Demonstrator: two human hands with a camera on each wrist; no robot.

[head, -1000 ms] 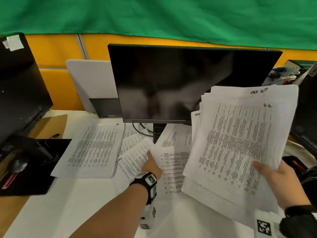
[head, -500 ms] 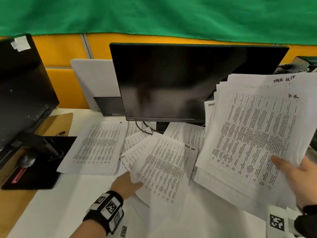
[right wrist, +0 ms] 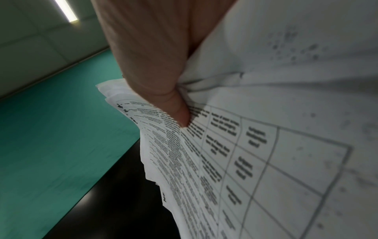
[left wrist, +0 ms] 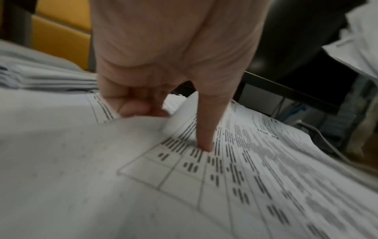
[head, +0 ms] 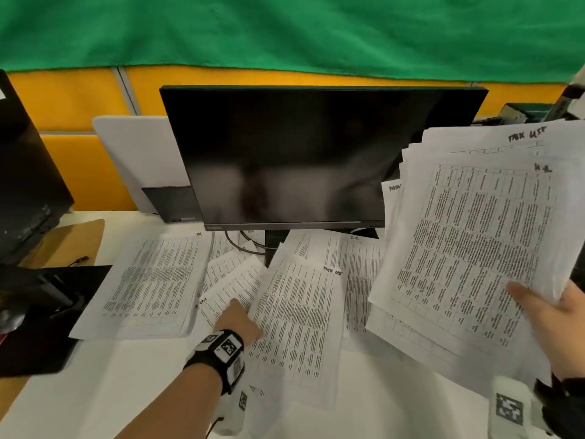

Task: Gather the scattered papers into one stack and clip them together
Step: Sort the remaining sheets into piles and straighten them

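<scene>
My left hand (head: 245,318) pinches the near left edge of one printed sheet (head: 300,315), which lies over other loose sheets (head: 351,258) in front of the monitor. In the left wrist view the thumb (left wrist: 205,132) presses on top of that sheet (left wrist: 235,169) and the fingers curl under its edge. My right hand (head: 544,315) holds a thick, uneven stack of papers (head: 468,248) raised above the desk's right side. Its thumb (right wrist: 175,106) presses on the stack's top page (right wrist: 255,161). Another pile of papers (head: 152,286) lies flat at the left. No clip is in view.
A dark monitor (head: 300,153) stands at the back centre, with cables (head: 240,245) under it among the sheets. A second black screen (head: 25,185) and a black mat (head: 53,315) sit at the left. The white desk (head: 120,384) shows bare surface at the near left.
My left hand reached to the loose sheets, took hold of one and drew it out over the others. The stack in my right hand shifted slightly right and up.
</scene>
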